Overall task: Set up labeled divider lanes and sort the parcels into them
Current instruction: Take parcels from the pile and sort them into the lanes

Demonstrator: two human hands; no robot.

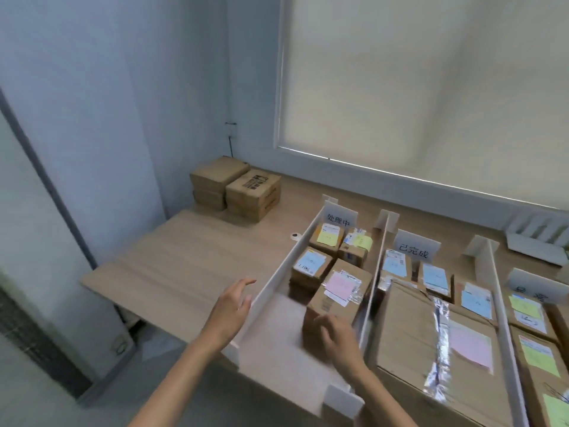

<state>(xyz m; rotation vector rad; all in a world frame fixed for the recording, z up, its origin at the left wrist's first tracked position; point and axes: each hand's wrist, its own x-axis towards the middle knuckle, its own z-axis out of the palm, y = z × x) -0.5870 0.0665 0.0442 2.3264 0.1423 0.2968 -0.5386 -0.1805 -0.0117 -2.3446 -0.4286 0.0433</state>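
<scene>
White divider boards (278,274) form lanes on the wooden table (172,257), each with a standing label card (340,217). The left lane holds several small cardboard parcels with coloured notes. My right hand (337,337) touches the near face of a parcel with a pink note (341,291) in that lane, fingers loosely spread. My left hand (231,306) hovers open just outside the leftmost divider, holding nothing. The middle lane holds a large box with a pink note (431,337) and smaller blue-noted parcels. The right lane has parcels with green notes (537,355).
Two stacks of unsorted brown boxes (237,188) stand at the table's far left corner by the wall. A white rack (538,238) sits at the far right. A window with a drawn blind runs behind the table. The table's left edge drops to the floor.
</scene>
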